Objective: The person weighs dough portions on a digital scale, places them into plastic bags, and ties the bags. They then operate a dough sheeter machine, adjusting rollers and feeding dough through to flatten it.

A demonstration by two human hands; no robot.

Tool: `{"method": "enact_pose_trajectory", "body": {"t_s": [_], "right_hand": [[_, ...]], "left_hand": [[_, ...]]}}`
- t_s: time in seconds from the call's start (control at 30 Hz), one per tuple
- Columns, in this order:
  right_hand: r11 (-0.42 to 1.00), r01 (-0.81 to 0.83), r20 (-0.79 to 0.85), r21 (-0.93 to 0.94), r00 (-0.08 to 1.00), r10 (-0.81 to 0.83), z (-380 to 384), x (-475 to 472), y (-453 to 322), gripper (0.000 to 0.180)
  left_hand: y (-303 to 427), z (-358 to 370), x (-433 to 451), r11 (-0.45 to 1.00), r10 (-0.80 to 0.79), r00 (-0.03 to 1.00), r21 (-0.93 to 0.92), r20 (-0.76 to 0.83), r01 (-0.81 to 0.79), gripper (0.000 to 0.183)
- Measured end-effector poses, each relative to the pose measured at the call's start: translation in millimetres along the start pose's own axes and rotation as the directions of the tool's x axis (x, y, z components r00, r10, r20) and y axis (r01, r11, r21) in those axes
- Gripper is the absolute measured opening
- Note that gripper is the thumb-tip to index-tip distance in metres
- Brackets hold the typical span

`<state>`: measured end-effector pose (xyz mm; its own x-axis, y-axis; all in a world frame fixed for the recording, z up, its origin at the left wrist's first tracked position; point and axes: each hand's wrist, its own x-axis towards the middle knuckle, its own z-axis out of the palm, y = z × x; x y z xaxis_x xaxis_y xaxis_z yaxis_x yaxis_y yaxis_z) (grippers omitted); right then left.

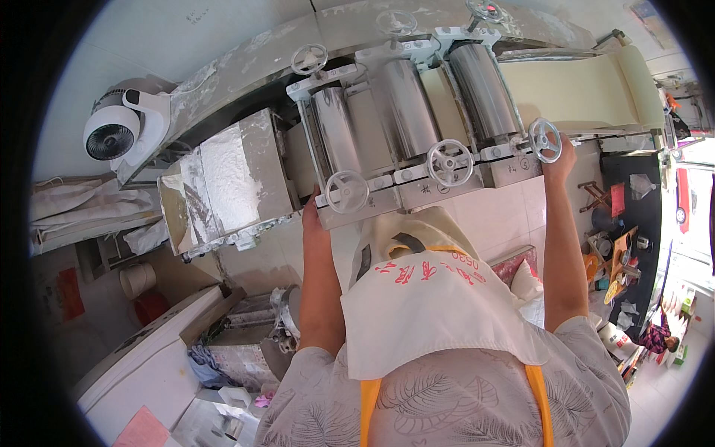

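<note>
A dough-sheeting machine with several steel rollers stretches before me; the left roller [336,131], middle roller [410,109] and right roller [485,92] lie between metal side frames. My left hand [316,215] rests at the near side frame, beside the left handwheel [346,191]; its fingers are partly hidden. My right hand [564,156] is at the rim of the right handwheel [544,141], and its grip is partly hidden behind the wheel. Between them is the middle handwheel [450,162]. A wide pale dough sheet [564,92] runs at the right end. White flour [229,173] covers part of the left bed.
A white fan [111,134] stands at the far left. Below left are a white cabinet or chest [151,357] and other machinery [246,335]. A dark counter [631,223] with various items stands at right. Another person [659,339] is in the distance at lower right.
</note>
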<state>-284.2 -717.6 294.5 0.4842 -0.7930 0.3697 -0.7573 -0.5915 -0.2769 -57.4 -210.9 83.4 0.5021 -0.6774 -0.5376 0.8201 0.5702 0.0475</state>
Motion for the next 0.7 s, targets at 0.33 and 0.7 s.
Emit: {"method": "enact_pose_trajectory", "body": {"t_s": [0.33, 0.7], "right_hand": [[1.000, -0.004, 0.008, -0.019, 1.000, 0.004, 0, 0, 1, 0.025], [1.000, 0.000, 0.014, 0.012, 1.000, 0.000, 7, 2, 15, 0.029]], "left_hand": [[-2, 3, 1, 0.997, 0.043, 0.999, 0.062, -0.001, -0.043, 0.043], [-4, 7, -1, 0.990, 0.079, 0.993, 0.121, -0.092, -0.067, 0.043]]}}
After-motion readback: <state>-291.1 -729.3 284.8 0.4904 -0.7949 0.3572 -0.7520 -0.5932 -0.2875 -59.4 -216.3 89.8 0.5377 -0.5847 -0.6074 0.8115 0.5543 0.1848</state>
